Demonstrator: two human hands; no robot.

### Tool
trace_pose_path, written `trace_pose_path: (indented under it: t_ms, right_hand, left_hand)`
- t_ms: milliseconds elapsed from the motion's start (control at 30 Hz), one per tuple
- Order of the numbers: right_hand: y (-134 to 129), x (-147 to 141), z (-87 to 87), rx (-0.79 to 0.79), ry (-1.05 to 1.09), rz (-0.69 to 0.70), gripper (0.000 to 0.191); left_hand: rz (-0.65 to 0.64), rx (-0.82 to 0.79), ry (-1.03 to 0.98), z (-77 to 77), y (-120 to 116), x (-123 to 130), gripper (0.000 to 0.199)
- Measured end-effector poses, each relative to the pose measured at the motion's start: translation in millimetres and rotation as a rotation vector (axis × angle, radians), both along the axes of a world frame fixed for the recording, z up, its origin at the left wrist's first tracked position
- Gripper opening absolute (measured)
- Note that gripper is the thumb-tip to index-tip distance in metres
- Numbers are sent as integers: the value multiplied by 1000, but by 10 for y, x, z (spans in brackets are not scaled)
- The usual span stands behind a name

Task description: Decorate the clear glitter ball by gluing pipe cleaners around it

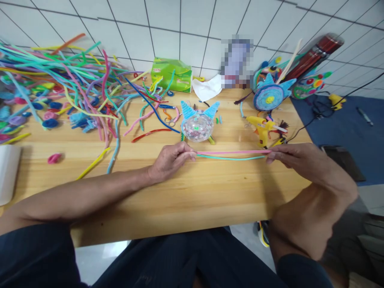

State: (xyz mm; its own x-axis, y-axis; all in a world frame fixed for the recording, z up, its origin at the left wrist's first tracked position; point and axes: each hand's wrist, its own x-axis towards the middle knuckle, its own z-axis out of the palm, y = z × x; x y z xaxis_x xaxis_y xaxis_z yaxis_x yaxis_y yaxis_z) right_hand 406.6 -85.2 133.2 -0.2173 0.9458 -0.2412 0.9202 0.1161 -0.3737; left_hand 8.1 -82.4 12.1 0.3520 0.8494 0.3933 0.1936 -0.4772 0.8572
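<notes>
My left hand (174, 161) pinches one end of a pink pipe cleaner (231, 152) and a green pipe cleaner (234, 159). Their other ends are between the fingers of my right hand (288, 157). The pink one is stretched straight, while the green one sags slightly below it. Just beyond them stands a clear round ornament (197, 127) with two blue pointed ears. A yellow glue gun (261, 129) lies behind my right hand.
Many loose pipe cleaners (87, 86) and coiled pieces cover the left of the wooden table (192, 200). Along the wall are a green packet (171, 75), blue disc ornament (268, 98) and red flask (315, 56). A black cord runs right.
</notes>
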Motion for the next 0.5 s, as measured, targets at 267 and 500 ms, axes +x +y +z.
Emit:
trace_pose_path:
  t_ms: [267, 500]
  right_hand:
    - [22, 197, -9, -59, -31, -151, 102]
    - [-208, -140, 61, 490, 50, 86, 61]
  left_hand:
    - [-131, -28, 22, 87, -17, -7, 36]
    - [-137, 9, 42, 62, -12, 25, 36]
